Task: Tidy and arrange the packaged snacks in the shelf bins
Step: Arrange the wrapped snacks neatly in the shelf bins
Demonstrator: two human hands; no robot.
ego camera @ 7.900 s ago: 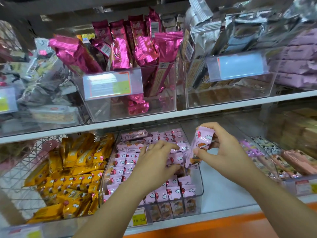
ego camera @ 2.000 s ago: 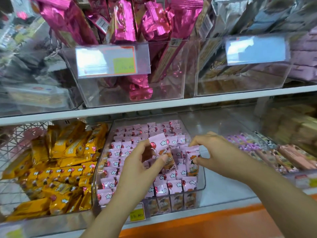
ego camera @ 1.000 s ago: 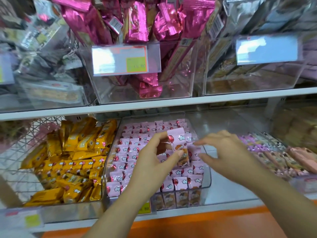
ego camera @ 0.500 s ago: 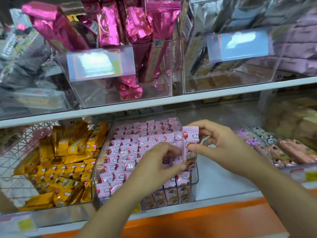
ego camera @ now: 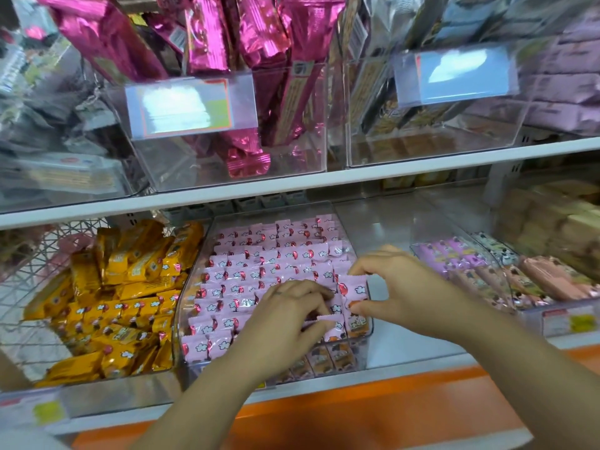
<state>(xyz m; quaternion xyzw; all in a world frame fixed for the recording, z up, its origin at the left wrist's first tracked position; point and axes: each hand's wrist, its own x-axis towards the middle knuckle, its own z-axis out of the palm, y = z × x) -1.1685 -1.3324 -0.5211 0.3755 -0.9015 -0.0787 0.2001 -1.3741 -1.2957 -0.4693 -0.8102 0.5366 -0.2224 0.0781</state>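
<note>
Fingers (ego camera: 357,271) of R hand (ego camera: 402,287) are clamped on one pink packet (ego camera: 355,290), held upright at front-R corner of clear bin (ego camera: 367,352) on lower shelf (ego camera: 409,349). L hand (ego camera: 282,323) fingers are curled on front-row packets (ego camera: 220,344) beside it.

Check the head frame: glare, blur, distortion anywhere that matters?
Head view: glare whites out the left price label and the right price label; the far-left bin is smeared by blur; the pink packets stay fairly sharp; the shelf edge runs tilted and slightly bowed.
</note>
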